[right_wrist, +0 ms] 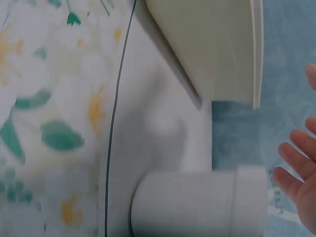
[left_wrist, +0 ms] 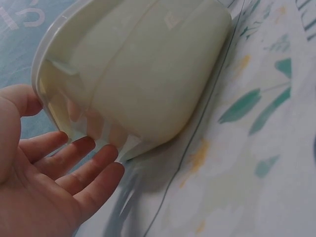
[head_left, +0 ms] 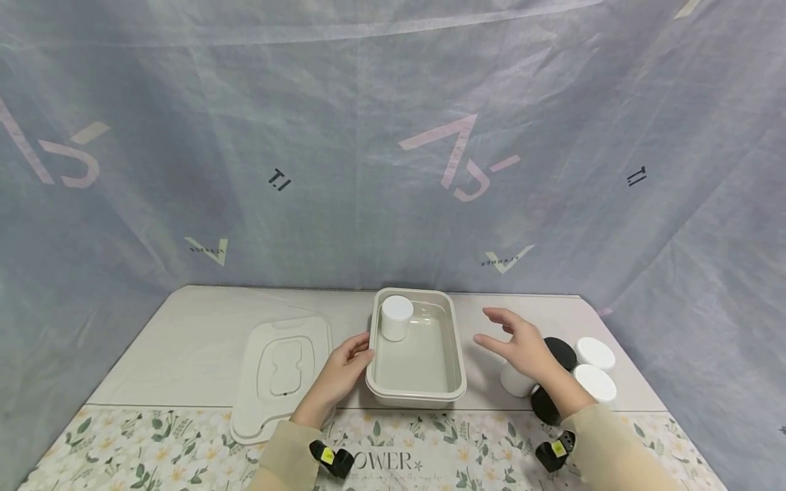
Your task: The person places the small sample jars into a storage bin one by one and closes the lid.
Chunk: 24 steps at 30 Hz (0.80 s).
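A pale grey plastic bin (head_left: 419, 354) stands at the middle of the table, with one white lidded jar (head_left: 396, 319) upright in its back left corner. My left hand (head_left: 344, 368) is at the bin's left side; in the left wrist view its spread fingers (left_wrist: 81, 173) lie along the outer wall, the thumb by the rim. My right hand (head_left: 522, 348) hovers right of the bin, thumb and fingers apart, nothing between them. Below it stands another white jar (head_left: 516, 382), partly hidden by the hand and seen closer as a white cylinder (right_wrist: 197, 205) in the right wrist view.
Two white-lidded jars (head_left: 594, 382) and two black-lidded jars (head_left: 560, 353) cluster at the right, partly behind the right forearm. A flat grey lid (head_left: 284, 368) lies left of the bin. Floral cloth (head_left: 430, 450) covers the table's front; a grey-blue curtain (head_left: 344, 150) hangs behind.
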Tool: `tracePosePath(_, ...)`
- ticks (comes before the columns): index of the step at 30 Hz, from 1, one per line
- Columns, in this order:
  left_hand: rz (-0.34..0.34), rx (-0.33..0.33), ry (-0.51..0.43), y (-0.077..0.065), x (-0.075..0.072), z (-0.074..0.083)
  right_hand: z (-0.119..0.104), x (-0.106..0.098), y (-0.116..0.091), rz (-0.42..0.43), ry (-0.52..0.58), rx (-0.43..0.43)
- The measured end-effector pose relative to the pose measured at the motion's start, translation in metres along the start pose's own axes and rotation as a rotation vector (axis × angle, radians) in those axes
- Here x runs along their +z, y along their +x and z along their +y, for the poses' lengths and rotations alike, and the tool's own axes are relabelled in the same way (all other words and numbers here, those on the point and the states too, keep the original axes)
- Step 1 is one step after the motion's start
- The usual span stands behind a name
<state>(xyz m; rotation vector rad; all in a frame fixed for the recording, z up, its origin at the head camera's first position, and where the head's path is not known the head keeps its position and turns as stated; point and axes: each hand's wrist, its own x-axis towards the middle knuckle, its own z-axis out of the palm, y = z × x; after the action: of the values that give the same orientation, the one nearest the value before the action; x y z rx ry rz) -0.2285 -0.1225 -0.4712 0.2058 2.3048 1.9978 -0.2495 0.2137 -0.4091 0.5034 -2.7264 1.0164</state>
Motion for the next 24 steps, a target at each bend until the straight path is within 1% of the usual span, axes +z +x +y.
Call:
tracePosePath(4,-0.005,-0.011,-0.008,-0.006,0.000,0.013,0.007,-0.012,-0.007,-0.019,-0.022,0.027)
tracePosePath(7,-0.010,-0.035,-0.002,-0.011,0.000,0.024,0.011,-0.020,-0.012,-0.031,-0.034,0.034)
tracePosePath(9,-0.006,-0.045,0.006,-0.013,0.000,0.028,0.014,-0.025,-0.016,-0.039,-0.052,0.032)
tracePosePath(11,0.002,-0.053,0.011,-0.012,0.000,0.025,0.016,-0.029,-0.019,-0.048,-0.072,0.025)
tracePosePath(15,0.019,-0.049,0.006,-0.006,0.000,0.011,0.021,-0.037,-0.026,-0.063,-0.118,0.016)
tracePosePath(18,0.018,-0.042,0.005,-0.001,0.000,0.001,0.024,-0.043,-0.031,-0.079,-0.155,0.017)
tracePosePath(21,0.010,-0.036,0.012,0.000,0.000,-0.002,0.027,-0.046,-0.036,-0.104,-0.190,0.026)
tracePosePath(24,-0.004,-0.021,0.020,-0.001,0.000,-0.001,0.030,-0.049,-0.040,-0.128,-0.220,0.043)
